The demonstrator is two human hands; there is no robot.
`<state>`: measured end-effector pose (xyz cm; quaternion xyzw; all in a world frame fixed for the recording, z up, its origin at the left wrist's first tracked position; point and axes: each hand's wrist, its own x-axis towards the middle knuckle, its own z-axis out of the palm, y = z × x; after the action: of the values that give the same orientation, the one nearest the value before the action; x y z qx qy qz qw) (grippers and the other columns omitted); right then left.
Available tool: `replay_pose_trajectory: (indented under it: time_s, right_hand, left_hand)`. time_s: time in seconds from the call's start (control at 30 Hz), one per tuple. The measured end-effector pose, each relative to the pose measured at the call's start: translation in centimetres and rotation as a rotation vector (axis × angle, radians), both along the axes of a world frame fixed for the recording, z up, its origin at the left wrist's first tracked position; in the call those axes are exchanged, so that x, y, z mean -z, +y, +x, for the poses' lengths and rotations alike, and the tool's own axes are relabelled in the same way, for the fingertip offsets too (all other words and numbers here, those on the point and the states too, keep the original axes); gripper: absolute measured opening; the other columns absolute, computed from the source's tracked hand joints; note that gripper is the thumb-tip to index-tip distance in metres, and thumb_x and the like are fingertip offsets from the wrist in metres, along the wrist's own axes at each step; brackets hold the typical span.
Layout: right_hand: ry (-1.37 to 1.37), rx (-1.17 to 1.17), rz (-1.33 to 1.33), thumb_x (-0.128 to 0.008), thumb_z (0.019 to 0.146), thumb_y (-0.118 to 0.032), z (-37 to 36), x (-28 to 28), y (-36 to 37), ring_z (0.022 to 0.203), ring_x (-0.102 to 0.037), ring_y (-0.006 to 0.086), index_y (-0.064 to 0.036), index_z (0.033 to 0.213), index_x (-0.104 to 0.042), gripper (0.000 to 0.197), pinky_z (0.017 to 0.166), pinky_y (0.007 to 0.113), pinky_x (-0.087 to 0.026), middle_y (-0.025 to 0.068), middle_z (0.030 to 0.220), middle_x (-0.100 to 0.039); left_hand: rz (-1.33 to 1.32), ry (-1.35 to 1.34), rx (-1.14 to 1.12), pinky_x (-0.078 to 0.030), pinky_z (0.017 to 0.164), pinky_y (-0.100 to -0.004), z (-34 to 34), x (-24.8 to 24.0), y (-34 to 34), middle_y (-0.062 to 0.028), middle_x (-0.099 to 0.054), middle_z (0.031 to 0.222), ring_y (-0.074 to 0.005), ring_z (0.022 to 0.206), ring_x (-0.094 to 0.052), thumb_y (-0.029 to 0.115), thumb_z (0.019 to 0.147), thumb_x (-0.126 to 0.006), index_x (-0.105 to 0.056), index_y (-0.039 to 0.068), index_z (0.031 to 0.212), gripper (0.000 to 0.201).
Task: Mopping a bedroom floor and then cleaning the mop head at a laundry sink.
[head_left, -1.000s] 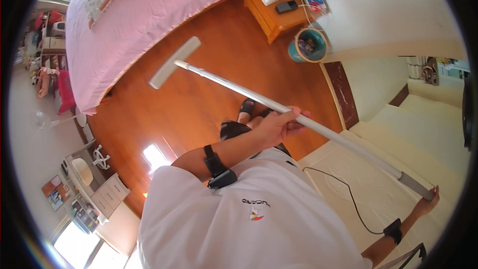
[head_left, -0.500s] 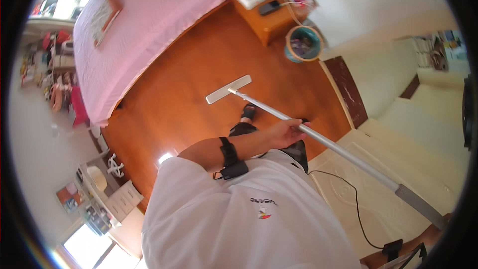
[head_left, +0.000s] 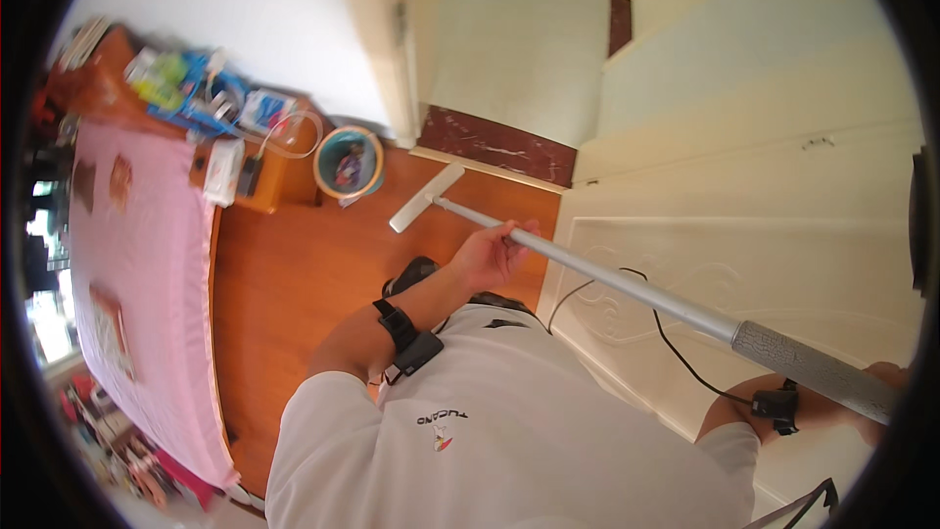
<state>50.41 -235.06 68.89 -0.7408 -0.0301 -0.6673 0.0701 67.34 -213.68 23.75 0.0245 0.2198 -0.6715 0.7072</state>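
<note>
A flat mop with a long silver pole (head_left: 636,288) slants across the picture, from lower right to upper left. Its narrow whitish head (head_left: 427,198) rests on the wooden floor near the doorway. My left hand (head_left: 493,257) is closed around the lower part of the pole, palm up, with a dark strap and box on that forearm. At the right rim, my right hand (head_left: 884,400) grips the textured grey handle end (head_left: 808,358); its fingers are partly cut off by the dark picture edge.
A round bin (head_left: 350,165) with rubbish stands just beyond the mop head, beside a cluttered wooden nightstand (head_left: 279,181). The pink-covered bed (head_left: 157,274) lies left. A dark red threshold (head_left: 497,147) crosses the doorway; a cream door (head_left: 744,225) stands close on my right, a black cable hanging before it.
My view has swung to the right, bringing the doorway and door toward the middle. The mop head is now closer to the bin and threshold. Both hands keep hold of the mop.
</note>
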Motion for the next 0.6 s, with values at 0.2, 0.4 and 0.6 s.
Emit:
replay_pose_trajectory:
  time_s: [0.2,0.4,0.6]
  right_hand:
    - [-0.159,-0.521,0.517,-0.07,0.087,-0.02,0.8,2.1,-1.8,0.057,-0.059,0.014,-0.0071,0.109,-0.06,0.027,0.05,0.028,-0.044,0.0017,0.083,-0.067]
    - [0.237,-0.754,0.77,-0.069,0.082,-0.018,7.6,6.7,-8.6,0.043,-0.048,0.01,-0.0125,0.071,-0.049,0.024,0.045,0.023,-0.04,-0.0026,0.055,-0.054]
    - [0.004,-0.904,0.739,-0.07,0.074,-0.009,15.0,1.8,-17.8,0.032,-0.043,0.0085,-0.011,0.058,-0.048,0.027,0.035,0.023,-0.039,0.0,0.044,-0.05]
  left_hand:
    - [-0.134,-0.038,0.016,-0.063,0.084,-0.0349,6.3,-2.7,-14.1,-0.0111,-0.062,0.127,-0.023,0.113,-0.064,0.016,0.099,-0.054,-0.059,-0.001,0.12,0.027]
    - [-0.311,-0.068,0.153,-0.055,0.099,-0.0426,13.3,-2.9,-27.7,-0.0072,-0.058,0.134,-0.0242,0.126,-0.055,0.022,0.102,-0.05,-0.06,0.002,0.118,0.028]
    - [0.017,0.098,0.121,-0.049,0.101,-0.0483,25.9,-0.9,-42.3,-0.0169,-0.061,0.115,-0.0266,0.108,-0.062,0.042,0.098,-0.056,-0.049,0.004,0.122,0.046]
